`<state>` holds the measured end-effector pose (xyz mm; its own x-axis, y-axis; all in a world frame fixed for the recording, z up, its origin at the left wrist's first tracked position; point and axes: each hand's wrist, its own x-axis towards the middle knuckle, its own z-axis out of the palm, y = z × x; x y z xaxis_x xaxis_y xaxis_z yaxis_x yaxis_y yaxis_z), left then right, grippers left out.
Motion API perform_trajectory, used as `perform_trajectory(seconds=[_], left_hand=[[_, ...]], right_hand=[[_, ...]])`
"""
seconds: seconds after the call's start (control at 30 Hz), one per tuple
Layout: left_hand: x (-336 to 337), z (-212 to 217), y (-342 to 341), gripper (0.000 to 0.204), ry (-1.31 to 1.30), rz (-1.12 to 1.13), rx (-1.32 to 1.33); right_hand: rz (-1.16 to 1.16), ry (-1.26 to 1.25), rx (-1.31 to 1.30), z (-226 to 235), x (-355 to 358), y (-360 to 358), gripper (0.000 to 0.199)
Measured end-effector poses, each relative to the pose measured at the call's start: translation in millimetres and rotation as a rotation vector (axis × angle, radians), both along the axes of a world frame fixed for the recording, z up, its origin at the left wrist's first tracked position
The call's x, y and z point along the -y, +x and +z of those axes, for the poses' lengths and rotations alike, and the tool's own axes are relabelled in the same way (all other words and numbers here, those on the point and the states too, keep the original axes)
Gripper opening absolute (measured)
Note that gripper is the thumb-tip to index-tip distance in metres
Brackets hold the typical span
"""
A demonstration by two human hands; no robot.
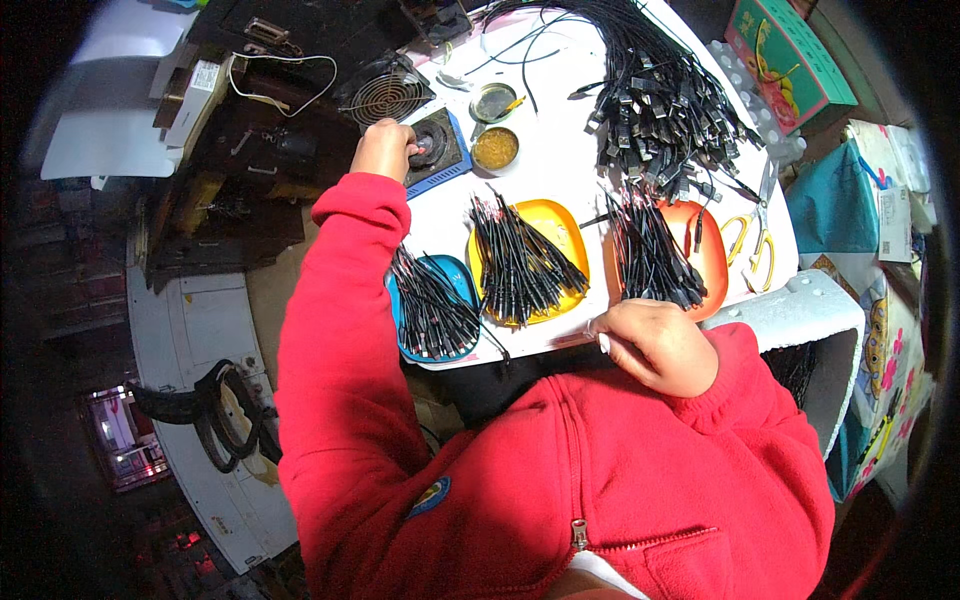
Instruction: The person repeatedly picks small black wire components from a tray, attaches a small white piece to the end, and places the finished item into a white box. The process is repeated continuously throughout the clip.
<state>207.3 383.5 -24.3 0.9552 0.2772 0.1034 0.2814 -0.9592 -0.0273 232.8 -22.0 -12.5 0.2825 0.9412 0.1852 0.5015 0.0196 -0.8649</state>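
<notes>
My left hand point(385, 150) reaches over a blue box-shaped device with a round dark well point(432, 150) on top. Its fingers are pinched together at the well, and whatever they hold is too small to make out. At the table's near edge my right hand point(655, 345) is closed, thumb against curled fingers, just below the orange plate point(712, 250). What it grips is hidden. Bundles of short black cables with bare reddish ends lie on the orange plate, the yellow plate point(572, 235) and the blue plate point(455, 268).
A tin of amber, grainy paste point(495, 149) stands beside the device, with a round metal lid point(493, 102) behind it. A large heap of black USB cables point(665, 120) covers the far right. Yellow-handled scissors point(762, 245) lie right. A wire-guarded fan point(388, 97) sits far left.
</notes>
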Motion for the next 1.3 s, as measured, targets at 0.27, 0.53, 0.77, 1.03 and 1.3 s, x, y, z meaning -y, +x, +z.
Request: perform_trajectory(seconds=[0.27,0.53,0.77,1.03,1.3], left_hand=[[10,14,-4,0.011,-0.069,-0.021,0.146],[126,86,-81,0.009,-1.165,0.043,0.572],[273,101,-103,0.017,-1.928,-0.123,0.765],[286,96,-129,0.045,-1.881,-0.201,0.464],[253,30,-165,0.019,-1.865,0.075,0.325]], right_hand=[[-0.019,-0.006,-0.001,3,6,-4,0.013],[-0.093,0.177,-0.047,9,-6,-22,0.015],[0.034,0.396,-0.184,23,-18,-75,0.026],[-0.461,0.18,-0.595,117,207,-66,0.023],[-1.027,-0.892,0.178,18,349,-27,0.027]])
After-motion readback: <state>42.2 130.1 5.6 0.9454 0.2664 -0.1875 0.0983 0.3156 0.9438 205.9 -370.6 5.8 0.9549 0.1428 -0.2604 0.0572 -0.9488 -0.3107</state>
